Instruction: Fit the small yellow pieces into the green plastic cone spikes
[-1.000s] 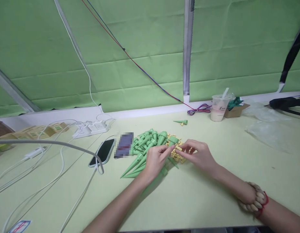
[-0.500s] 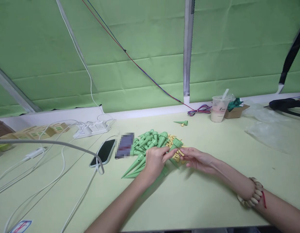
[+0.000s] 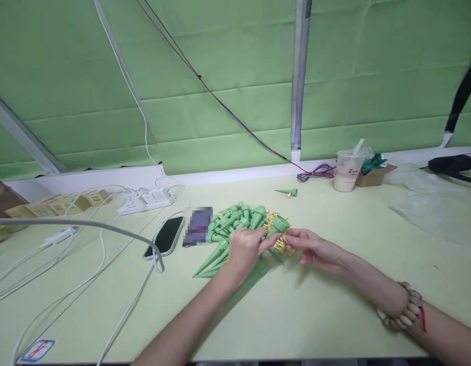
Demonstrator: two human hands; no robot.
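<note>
My left hand (image 3: 246,248) grips a green cone-shaped spike (image 3: 278,225) with its wide open end pointing up and right. My right hand (image 3: 316,249) pinches a small yellow plastic piece (image 3: 285,240) right at that open end. Both hands hover just in front of a pile of green spikes (image 3: 231,226) lying on the light green table (image 3: 304,310). Behind the held spike sits a heap of small yellow pieces (image 3: 272,219). A beaded bracelet is on my right wrist.
A phone (image 3: 167,237) and a blurred dark card (image 3: 198,226) lie left of the pile. A power strip (image 3: 147,199) with white cables sits at the back left. A single green spike (image 3: 287,191), a plastic cup (image 3: 347,171) and a cardboard box (image 3: 374,174) stand at the back.
My left hand has lifted one green spike clear of the pile. My right hand has turned and brought a small yellow piece up to the spike's open end.
</note>
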